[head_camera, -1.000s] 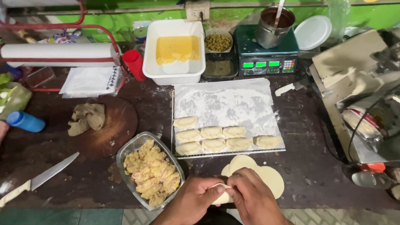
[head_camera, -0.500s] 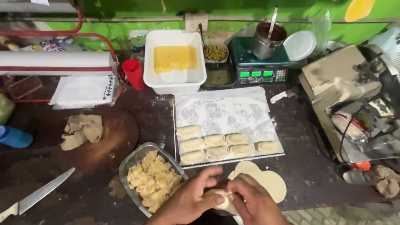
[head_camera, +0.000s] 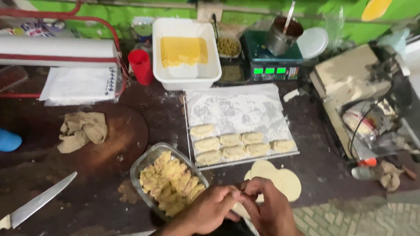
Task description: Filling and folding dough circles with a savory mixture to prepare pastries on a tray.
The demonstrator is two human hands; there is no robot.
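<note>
Both hands are working together at the bottom edge of the view: the left hand point(head_camera: 210, 209) and the right hand point(head_camera: 269, 207) are pressing fingertip to fingertip, curled narrow around something pinched between them. What that is, I cannot tell; only a pale sliver is peeking out beneath the knuckles.

Just at one o'clock from the right hand, the stack of round dough discs point(head_camera: 280, 179) is lying flat on the dark table point(head_camera: 87, 192), its near edge slipping under the fingers. At ten o'clock from the left hand, the clear dish of yellow filling point(head_camera: 173, 181) is sitting almost against the wrist.

Farther up, at twelve o'clock, the floured tray point(head_camera: 238, 109) is carrying two rows of folded pastries point(head_camera: 234, 146) along its near side. Beyond it, the white tub point(head_camera: 186, 54) is holding a yellow slab, with a green-lit scale point(head_camera: 273, 65) to its right.

Out at nine o'clock, a knife point(head_camera: 39, 203) is lying slantwise, and a crumpled cloth point(head_camera: 83, 129) is resting on the round wooden board point(head_camera: 124, 135).
</note>
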